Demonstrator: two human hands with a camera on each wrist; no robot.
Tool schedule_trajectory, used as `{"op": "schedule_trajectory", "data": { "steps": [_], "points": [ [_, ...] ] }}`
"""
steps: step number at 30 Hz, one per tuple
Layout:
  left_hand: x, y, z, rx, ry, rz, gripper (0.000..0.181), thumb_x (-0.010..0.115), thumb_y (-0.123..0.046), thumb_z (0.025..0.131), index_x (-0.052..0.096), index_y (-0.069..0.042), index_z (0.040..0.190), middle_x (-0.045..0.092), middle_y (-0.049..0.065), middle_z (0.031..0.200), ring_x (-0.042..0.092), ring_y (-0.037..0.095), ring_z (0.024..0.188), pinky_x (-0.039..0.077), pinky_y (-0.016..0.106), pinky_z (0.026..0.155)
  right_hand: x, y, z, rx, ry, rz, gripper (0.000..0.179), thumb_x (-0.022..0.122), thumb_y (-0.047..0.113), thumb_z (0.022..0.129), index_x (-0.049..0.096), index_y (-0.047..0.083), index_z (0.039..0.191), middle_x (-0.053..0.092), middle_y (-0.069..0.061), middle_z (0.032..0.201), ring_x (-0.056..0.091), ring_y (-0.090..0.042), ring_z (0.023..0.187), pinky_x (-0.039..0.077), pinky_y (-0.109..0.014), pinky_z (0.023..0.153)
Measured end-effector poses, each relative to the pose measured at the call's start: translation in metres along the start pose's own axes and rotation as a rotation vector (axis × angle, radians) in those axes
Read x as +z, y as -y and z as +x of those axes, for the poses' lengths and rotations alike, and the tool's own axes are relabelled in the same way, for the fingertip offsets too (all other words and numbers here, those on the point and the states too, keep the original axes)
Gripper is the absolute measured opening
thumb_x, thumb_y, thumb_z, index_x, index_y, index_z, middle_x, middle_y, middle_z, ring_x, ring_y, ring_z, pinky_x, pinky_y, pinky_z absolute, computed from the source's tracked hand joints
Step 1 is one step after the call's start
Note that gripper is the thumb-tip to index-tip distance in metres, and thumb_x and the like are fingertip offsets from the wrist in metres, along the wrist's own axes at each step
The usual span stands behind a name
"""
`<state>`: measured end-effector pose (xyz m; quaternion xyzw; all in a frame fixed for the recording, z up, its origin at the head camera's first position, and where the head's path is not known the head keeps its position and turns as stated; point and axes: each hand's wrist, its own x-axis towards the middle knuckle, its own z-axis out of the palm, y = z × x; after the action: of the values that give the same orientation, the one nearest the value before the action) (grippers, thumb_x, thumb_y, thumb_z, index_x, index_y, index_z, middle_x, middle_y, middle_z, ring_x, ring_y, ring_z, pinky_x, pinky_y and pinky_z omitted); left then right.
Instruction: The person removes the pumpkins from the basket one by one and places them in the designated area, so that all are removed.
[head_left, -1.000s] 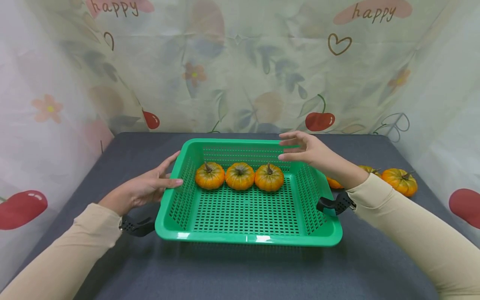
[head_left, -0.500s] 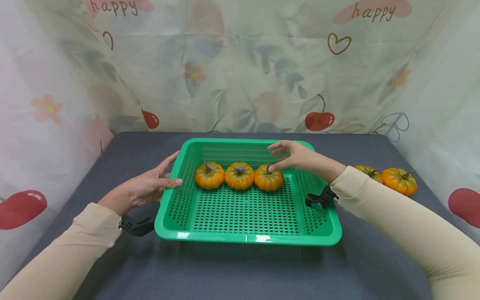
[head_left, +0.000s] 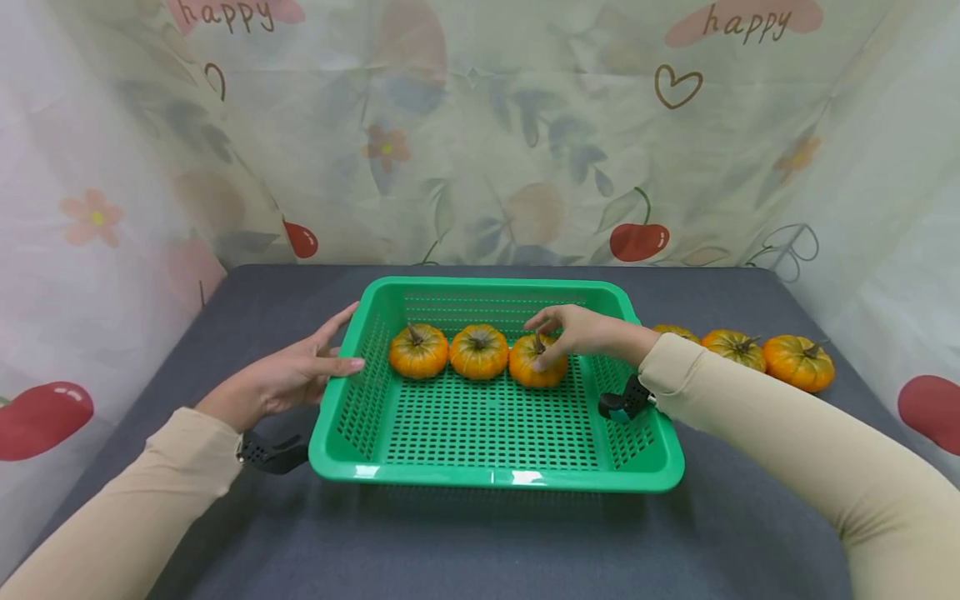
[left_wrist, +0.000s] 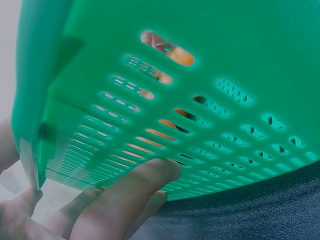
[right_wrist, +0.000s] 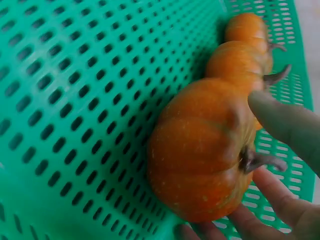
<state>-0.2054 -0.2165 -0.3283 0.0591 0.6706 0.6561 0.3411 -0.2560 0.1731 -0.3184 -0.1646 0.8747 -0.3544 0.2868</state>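
Well, fingers point(head_left: 555, 353) grip pumpkin point(right_wrist: 200, 150) (room toward front rim point(head_left: 480, 477))

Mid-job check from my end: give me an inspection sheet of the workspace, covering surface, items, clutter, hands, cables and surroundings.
Surface: dark grey table, fabric-like texture.
Job's things: green basket holding three pumpkins in a row; three more pumpkins on the table to its right, one partly hidden by the right sleeve.
Clutter: nothing seen.
Left hand: grips the basket's left side, thumb over the rim.
Right hand: thumb and fingers around the basket's rightmost pumpkin.
Cables: nothing seen.
Surroundings: pale curtain printed with cherries and flowers.
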Motion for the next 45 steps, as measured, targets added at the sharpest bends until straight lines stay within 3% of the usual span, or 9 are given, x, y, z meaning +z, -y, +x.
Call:
{"op": "schedule_trajectory", "data": {
  "steps": [15, 34, 45],
  "points": [
    [0.000, 0.000, 0.001, 0.000, 0.006, -0.015, 0.095, 0.058, -0.012, 0.098, -0.012, -0.052, 0.149, 0.007, 0.022, 0.160, 0.061, 0.035, 0.115, 0.050, 0.060, 0.090, 0.005, -0.003, 0.003, 0.015, 0.111, -0.035, 0.077, 0.082, 0.010, 0.076, 0.043, 0.009, 0.143, 0.027, -0.025, 0.150, 0.028, -0.040, 0.138, 0.046, -0.048, 0.101],
    [0.000, 0.000, 0.000, 0.007, 0.005, -0.017, 0.096, 0.059, -0.012, 0.097, -0.011, -0.052, 0.149, 0.007, 0.022, 0.160, 0.060, 0.035, 0.116, 0.049, 0.060, 0.091, 0.005, -0.001, 0.002, 0.011, 0.103, -0.056, 0.075, 0.082, 0.010, 0.077, 0.044, 0.009, 0.142, 0.029, -0.024, 0.150, 0.028, -0.040, 0.138, 0.045, -0.049, 0.102],
    [0.000, 0.001, 0.000, 0.006, -0.002, -0.009, 0.096, 0.059, -0.012, 0.097, -0.010, -0.053, 0.149, 0.007, 0.021, 0.160, 0.060, 0.034, 0.117, 0.049, 0.060, 0.092, -0.001, 0.006, -0.010, -0.011, 0.033, -0.073, 0.075, 0.084, 0.019, 0.076, 0.047, 0.011, 0.141, 0.037, -0.022, 0.144, 0.036, -0.037, 0.132, 0.047, -0.045, 0.097]
  ]
}}
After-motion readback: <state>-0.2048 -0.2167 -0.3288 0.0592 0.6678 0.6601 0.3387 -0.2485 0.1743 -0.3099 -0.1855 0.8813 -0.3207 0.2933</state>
